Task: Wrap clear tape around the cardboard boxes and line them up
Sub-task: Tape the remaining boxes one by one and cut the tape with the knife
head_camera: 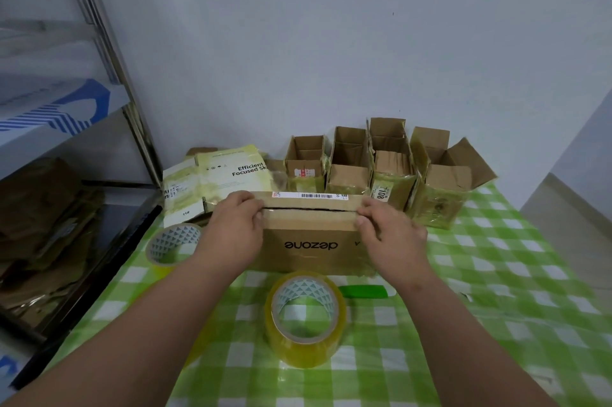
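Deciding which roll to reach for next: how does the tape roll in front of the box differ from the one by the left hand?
The front tape roll shows whole, tilted on the green checked cloth; the left tape roll is partly hidden behind the left hand. The front one lies before the box, the other beside its left end. Both are clear yellowish tape with triangle-patterned cores.
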The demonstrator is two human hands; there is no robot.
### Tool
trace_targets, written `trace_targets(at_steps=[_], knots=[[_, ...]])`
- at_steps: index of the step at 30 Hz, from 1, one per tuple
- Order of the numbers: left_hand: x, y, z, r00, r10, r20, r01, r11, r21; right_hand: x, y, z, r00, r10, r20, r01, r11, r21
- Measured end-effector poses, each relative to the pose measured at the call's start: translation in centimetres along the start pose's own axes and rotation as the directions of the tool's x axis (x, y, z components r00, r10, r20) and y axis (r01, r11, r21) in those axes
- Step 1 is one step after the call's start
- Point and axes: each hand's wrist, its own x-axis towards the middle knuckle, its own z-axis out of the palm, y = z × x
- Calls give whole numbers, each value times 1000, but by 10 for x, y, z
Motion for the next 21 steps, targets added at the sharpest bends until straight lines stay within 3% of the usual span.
trace_targets(at_steps=[8,14,21], knots=[[-7,7,1,996,20,85,-30,992,124,-7,-3,-2,988,-83,131,125,926,-357],[-13,-2,3,990,80,119,-112,952,285,-6,-10,-4,989,-84,121,126,909,-396],[-18,-2,3,988,127,89,-147,950,274,-9,-12,-3,992,-73,107,107,928,-356]])
